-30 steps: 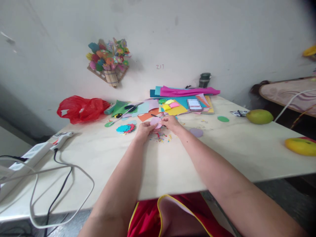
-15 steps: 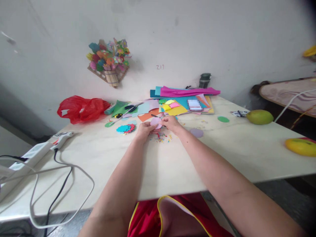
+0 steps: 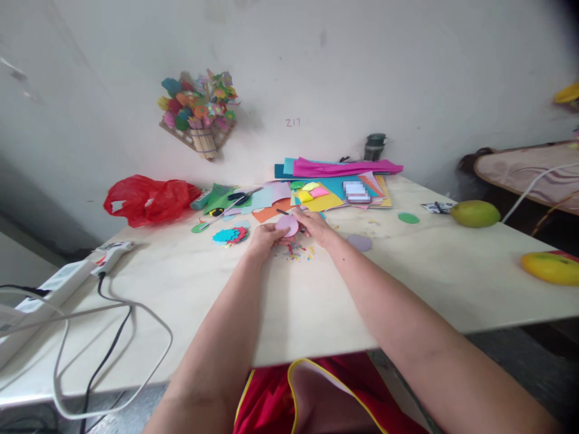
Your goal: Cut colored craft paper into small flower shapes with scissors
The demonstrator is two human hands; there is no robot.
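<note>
A round lilac paper disc (image 3: pixel 287 225) is pinched at its left edge by my left hand (image 3: pixel 266 234), thumb on top. My right hand (image 3: pixel 313 225) is closed at the disc's upper right edge. Dark bits show beside and under its fingers, but I cannot make out what they belong to. A thin dark stick-like piece (image 3: pixel 283 212) shows just beyond the disc. Small coloured paper scraps (image 3: pixel 296 253) are scattered below my hands. Blue scalloped paper discs (image 3: pixel 226 235) lie stacked with red ones (image 3: pixel 239 235) to the left.
Scissors (image 3: pixel 237 198) lie on coloured sheets (image 3: pixel 266 199) at the back. A red plastic bag (image 3: pixel 149 199) and a power strip (image 3: pixel 58 283) with cables are left. Another lilac disc (image 3: pixel 359 242), a green disc (image 3: pixel 408 218) and a mango (image 3: pixel 474 214) are right.
The lilac disc has turned to face me more fully. My right hand's fingers have shifted slightly up and back along its edge; my left hand stays in place.
</note>
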